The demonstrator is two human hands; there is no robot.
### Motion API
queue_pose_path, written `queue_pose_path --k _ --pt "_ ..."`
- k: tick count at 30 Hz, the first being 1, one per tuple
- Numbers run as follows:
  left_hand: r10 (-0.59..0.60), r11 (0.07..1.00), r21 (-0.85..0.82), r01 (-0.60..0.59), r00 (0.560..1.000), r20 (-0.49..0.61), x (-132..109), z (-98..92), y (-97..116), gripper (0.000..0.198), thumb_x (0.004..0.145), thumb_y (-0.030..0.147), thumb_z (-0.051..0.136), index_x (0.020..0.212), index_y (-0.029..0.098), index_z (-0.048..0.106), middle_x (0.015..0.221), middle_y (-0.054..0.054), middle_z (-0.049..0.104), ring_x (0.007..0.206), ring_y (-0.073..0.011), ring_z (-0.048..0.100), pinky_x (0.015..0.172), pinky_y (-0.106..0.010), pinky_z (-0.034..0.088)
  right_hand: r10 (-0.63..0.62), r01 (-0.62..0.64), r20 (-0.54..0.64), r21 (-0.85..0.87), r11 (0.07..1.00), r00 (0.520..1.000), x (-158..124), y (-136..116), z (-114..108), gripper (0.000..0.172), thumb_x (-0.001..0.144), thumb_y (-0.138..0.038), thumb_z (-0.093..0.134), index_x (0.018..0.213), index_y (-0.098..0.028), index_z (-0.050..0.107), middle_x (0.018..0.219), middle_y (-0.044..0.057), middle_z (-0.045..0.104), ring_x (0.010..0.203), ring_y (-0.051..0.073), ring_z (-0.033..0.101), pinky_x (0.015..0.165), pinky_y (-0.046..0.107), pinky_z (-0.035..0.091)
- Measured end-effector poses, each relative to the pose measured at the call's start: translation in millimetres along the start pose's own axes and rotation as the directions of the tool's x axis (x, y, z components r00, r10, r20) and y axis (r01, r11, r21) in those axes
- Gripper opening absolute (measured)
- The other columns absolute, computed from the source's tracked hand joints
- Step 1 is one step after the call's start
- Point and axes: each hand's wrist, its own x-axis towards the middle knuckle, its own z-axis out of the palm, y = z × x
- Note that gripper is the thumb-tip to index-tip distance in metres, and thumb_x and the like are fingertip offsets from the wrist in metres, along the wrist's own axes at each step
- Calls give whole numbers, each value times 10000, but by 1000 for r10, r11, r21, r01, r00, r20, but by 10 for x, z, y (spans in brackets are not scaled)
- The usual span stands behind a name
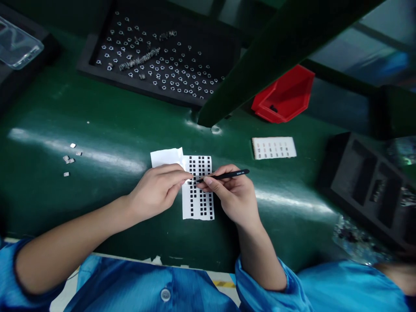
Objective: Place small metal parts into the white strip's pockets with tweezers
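A white sheet (186, 210) bearing rows of small black squares lies on the green table in front of me. Its upper left part, a blank white flap (166, 156), is bent to the side. My right hand (232, 190) grips black tweezers (230, 174), whose tips point left over the sheet. My left hand (159, 188) reaches in from the left with thumb and forefinger pinched at a tiny shiny piece by the tweezer tips. That piece is too small to name. Several small silvery square parts (69, 159) lie loose at the left.
A black foam tray (86, 65) with many small metal frames stands at the back. Behind the sheet a dark green post (247, 73) slants up. To the right are a red bin (282, 95), a white dotted block (274, 147) and a dark foam box (357, 173). A blue sleeve (351, 286) shows beside me.
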Motion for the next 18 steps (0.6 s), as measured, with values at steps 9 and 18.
queue_pose_path --k 9,18 --pt "-463 742 -537 402 886 24 123 -132 237 96 953 102 781 933 164 852 957 -50 842 842 -151 828 777 -239 670 -175 183 -59 202 962 983 -89 -119 27 330 909 -334 961 989 -272 647 887 -20 877 698 170 862 687 238 728" --pt "-680 135 -802 582 643 352 165 -91 356 48 919 106 841 939 141 867 899 -63 873 901 -200 879 863 -264 724 -268 289 -127 184 940 955 -208 -111 149 265 966 -254 905 1029 -275 649 930 -16 883 761 179 881 733 232 726"
